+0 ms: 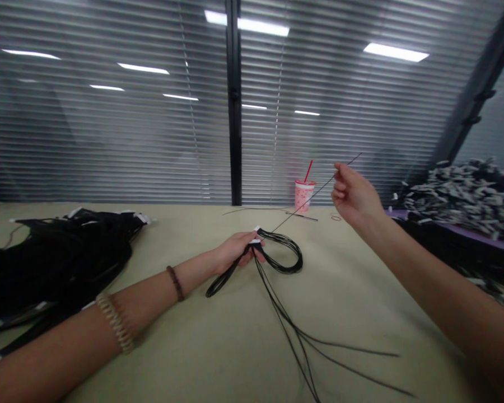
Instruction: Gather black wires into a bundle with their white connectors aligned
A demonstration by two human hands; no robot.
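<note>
Just above the table (193, 347), my left hand (238, 249) is closed around a looped bundle of thin black cords (292, 246) with small white tags at the grip. Several loose cords (296, 330) hang from the bundle and trail to the lower right. Raised at the right, my right hand (353, 190) pinches a single black cord (306, 200) between thumb and fingertips. That cord stretches taut and slanting down to my left hand. Its free end sticks out past my right fingers.
A big pile of black cords (88, 246) lies at the left. Another heap, black with white ends (466, 196), rises at the right on something purple. A pink cup (303, 196) with a red straw stands at the back, near a thin dark stick (308, 217). Window blinds (109, 140) close off the far side.
</note>
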